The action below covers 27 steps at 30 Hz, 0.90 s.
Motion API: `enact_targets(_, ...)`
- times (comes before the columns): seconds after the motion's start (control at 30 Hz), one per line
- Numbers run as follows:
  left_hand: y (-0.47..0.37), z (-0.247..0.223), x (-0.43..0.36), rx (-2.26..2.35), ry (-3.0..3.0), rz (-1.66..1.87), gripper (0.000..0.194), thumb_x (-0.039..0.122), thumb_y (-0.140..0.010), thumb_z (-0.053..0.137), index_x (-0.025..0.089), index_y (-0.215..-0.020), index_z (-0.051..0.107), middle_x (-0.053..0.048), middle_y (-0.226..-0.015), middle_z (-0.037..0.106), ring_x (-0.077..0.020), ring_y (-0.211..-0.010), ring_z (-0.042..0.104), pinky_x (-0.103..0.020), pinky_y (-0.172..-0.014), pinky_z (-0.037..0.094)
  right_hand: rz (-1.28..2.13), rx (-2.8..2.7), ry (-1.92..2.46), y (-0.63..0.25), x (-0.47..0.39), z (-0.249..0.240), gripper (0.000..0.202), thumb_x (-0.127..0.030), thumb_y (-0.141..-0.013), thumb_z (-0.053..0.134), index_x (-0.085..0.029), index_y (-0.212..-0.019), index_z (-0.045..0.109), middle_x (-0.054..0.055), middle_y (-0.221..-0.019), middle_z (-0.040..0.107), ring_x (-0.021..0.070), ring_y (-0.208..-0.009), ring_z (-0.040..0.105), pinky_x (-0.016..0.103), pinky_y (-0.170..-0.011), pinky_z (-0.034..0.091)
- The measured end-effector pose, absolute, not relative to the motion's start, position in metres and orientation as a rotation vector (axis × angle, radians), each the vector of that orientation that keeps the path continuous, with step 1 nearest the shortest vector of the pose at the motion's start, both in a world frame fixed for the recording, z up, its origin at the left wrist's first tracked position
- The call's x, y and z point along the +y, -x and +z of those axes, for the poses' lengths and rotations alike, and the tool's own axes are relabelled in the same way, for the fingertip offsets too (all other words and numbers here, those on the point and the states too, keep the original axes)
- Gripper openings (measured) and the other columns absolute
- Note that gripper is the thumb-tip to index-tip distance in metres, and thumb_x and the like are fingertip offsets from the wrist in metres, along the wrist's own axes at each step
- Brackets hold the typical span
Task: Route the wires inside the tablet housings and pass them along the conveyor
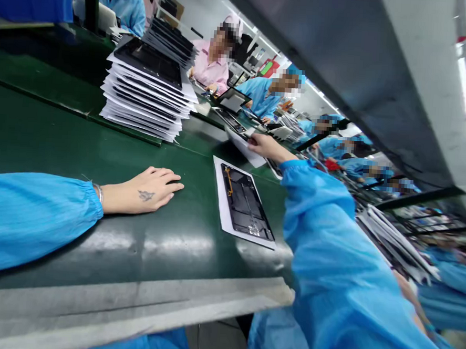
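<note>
My left hand (149,190) lies flat on the green tabletop (125,255), fingers stretched out, holding nothing. My right hand (264,146) reaches forward, its fingers closed at the edge of a white paper sheet (246,150); part of the grip is hidden. Just beyond that sheet lies a dark, narrow panel (230,120). Between my hands, nearer to me, a black tablet-like housing (247,201) with an orange flex strip along one side rests on another white sheet (218,194). Neither hand touches this housing.
A tall stack of black housings interleaved with white sheets (146,103) stands at the back left. More sheets and panels (396,242) are piled at the right. A grey shelf (323,48) slants overhead. Several co-workers (261,94) sit along the line.
</note>
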State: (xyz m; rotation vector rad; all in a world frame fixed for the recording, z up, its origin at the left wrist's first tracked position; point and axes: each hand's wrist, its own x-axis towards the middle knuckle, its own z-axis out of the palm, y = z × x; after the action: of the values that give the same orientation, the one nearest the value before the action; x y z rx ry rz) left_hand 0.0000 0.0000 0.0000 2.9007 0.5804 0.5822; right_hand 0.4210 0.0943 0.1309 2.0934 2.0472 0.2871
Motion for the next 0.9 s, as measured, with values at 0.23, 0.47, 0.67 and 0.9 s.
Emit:
enact_targets(0.23,0.000,-0.003,0.006,0.602,-2.869,0.499,0.045,0.034,-0.105,0.034,0.024,-0.143,0.055,-0.009,-0.150,0.053,-0.0261,-0.138,0.047,-0.041,-0.108,0.038,0.311,2.245,-1.793,-0.415,-0.066,0.114,0.028,-0.039,-0.099,0.061,-0.016,-0.116,0.063,0.006,-0.112,0.066,0.0181,-0.096,0.066,0.039,-0.085,0.058)
enact_targets(0.47,0.002,0.003,0.005,0.628,-2.892,0.446,0.048,0.035,-0.105,0.030,0.023,-0.145,0.054,-0.010,-0.152,0.052,-0.0253,-0.138,0.047,-0.044,-0.110,0.040,0.478,2.416,-1.625,-0.398,-0.165,0.071,0.014,-0.021,-0.101,0.047,-0.016,-0.100,0.060,0.003,-0.090,0.061,0.0172,-0.084,0.058,0.033,-0.077,0.048)
enact_targets(0.67,0.004,0.005,0.005,0.648,-2.896,0.407,0.049,0.038,-0.106,0.030,0.024,-0.147,0.052,-0.010,-0.154,0.050,-0.0249,-0.140,0.046,-0.044,-0.113,0.038,0.573,2.473,-1.589,-0.398,-0.191,0.065,0.023,-0.009,-0.097,0.038,-0.019,-0.093,0.059,0.009,-0.084,0.063,0.0234,-0.077,0.053,0.035,-0.069,0.040)
enact_targets(0.9,0.006,0.009,0.003,0.666,-2.881,0.384,0.049,0.038,-0.106,0.029,0.025,-0.148,0.051,-0.009,-0.155,0.049,-0.0247,-0.141,0.046,-0.046,-0.114,0.038,0.648,2.614,-1.612,-0.352,-0.202,0.088,0.020,-0.011,-0.095,0.045,-0.021,-0.101,0.062,0.011,-0.091,0.069,0.0248,-0.077,0.054,0.038,-0.067,0.037)
